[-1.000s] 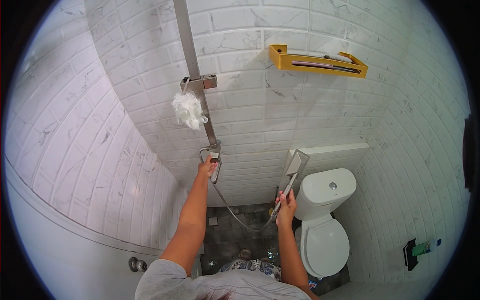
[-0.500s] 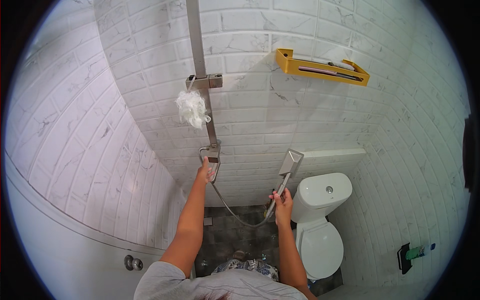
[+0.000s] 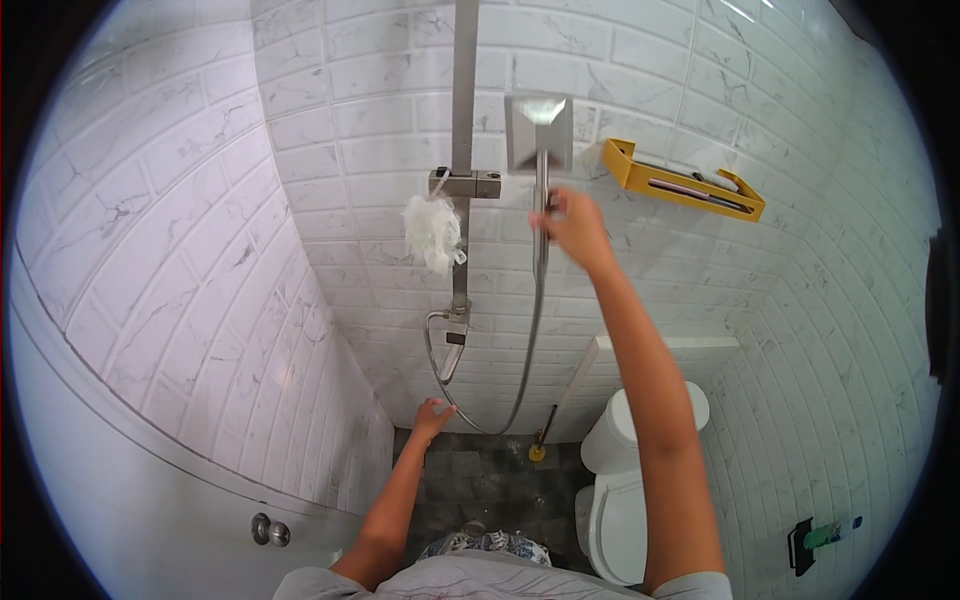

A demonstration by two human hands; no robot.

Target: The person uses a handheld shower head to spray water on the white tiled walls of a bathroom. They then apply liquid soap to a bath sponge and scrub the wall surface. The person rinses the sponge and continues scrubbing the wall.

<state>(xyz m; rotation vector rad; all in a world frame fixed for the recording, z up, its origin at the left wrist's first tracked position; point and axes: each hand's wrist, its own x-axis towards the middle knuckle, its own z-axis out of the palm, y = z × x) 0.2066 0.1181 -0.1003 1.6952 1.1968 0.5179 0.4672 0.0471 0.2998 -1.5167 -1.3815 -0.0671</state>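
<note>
A rectangular silver handheld shower head [image 3: 520,140] is raised in front of the tiled wall, with my right hand [image 3: 572,225] closed around its handle. From the handle a metal hose [image 3: 530,340] loops down and back up to the shower mixer [image 3: 455,345] at the foot of the rail. Below that mixer, my left hand [image 3: 432,420] has its fingers apart beside the low part of the hose; whether they touch it I cannot tell. To the left of the shower head is the holder bracket [image 3: 478,185] on the vertical rail [image 3: 465,90], with a white bath puff [image 3: 434,235] hanging from it.
A yellow wall shelf [image 3: 690,190] holding a few items is right of the shower head. The white toilet [image 3: 618,525] stands at lower right, partly behind my right arm. A yellow-footed stick [image 3: 537,453] leans by the wall. The door knob [image 3: 270,530] is at lower left.
My right hand has lifted the shower head up from beside the toilet to near the bracket's height. My left hand has let go of the mixer and dropped lower. The view has shifted slightly.
</note>
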